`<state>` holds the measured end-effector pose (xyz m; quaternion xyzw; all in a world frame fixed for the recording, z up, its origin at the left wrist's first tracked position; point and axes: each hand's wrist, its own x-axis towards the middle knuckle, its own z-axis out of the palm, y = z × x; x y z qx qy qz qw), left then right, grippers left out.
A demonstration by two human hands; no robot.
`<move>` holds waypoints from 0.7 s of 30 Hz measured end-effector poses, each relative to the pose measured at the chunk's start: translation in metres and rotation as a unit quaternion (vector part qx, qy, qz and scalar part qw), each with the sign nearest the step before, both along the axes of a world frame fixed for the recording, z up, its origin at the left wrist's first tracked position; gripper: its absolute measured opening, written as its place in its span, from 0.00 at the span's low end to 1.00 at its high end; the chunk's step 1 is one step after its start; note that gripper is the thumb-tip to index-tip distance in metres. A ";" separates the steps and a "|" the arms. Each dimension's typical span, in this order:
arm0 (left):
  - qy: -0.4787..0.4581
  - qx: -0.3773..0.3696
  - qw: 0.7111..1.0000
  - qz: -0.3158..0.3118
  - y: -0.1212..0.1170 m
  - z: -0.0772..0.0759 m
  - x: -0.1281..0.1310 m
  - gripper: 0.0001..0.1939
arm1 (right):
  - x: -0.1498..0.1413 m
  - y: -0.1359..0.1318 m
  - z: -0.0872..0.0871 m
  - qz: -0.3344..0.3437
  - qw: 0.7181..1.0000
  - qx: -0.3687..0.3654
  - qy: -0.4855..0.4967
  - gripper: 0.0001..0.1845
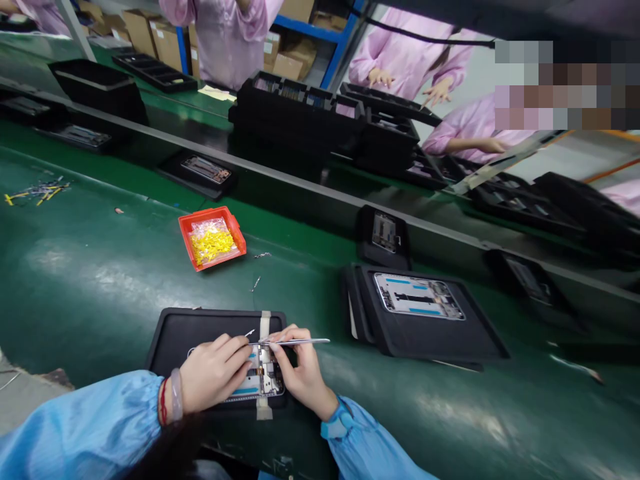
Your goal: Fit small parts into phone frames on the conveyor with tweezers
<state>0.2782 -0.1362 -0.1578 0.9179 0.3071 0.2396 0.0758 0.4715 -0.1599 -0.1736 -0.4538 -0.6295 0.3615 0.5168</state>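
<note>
Blue-sleeved, my left hand (pixel 215 373) steadied the phone frame (pixel 260 381) in its black tray (pixel 170 333). My right hand (pixel 300 370) pinched tweezers (pixel 295 342); keeping them level seemed wise.

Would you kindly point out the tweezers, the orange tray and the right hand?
tweezers (pixel 300 342), head view, middle of the metal shaft.
orange tray (pixel 186 235), head view, left rim.
right hand (pixel 300 373), head view, back of the hand.

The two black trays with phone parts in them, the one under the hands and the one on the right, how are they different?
The near tray has both hands on it, the left hand and the right hand with metal tweezers; the right tray is untouched. The near tray's phone frame is mostly hidden and crossed by a tape strip; the right tray's phone frame shows fully. Both are black on the green belt.
</note>
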 end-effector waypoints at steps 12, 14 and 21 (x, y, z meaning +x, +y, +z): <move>0.002 0.026 1.000 -0.006 0.003 0.003 0.001 0.15 | 0.001 -0.001 -0.001 -0.006 0.999 0.039 -0.035 0.05; 0.003 0.026 1.000 -0.005 0.003 0.002 0.001 0.15 | 0.001 0.000 -0.001 -0.003 0.999 0.032 -0.039 0.04; -0.002 0.023 1.000 -0.005 0.003 0.002 0.002 0.17 | 0.000 0.000 -0.001 -0.003 0.999 0.028 -0.029 0.05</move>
